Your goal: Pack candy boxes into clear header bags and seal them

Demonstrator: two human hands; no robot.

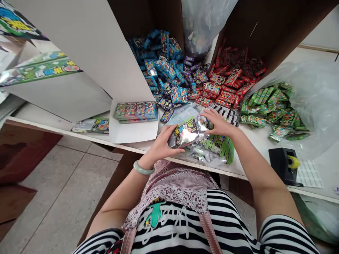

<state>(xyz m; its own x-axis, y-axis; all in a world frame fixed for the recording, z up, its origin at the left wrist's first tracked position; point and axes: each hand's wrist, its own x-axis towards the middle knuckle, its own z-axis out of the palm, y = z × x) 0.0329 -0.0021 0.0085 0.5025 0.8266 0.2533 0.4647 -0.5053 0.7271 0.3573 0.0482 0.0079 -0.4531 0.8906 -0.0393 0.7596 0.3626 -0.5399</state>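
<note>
Right at the table edge, my left hand [161, 143] is curled around the near end of a shiny foil packet [185, 132], thumb on top, while my right hand [218, 123] pinches its far end. It sits over a stack of green packets [219, 144]. Behind: blue packs [161, 67], red packs [230, 81], green packs [272, 106]. Tape dispenser [284, 165] is off to my right.
</note>
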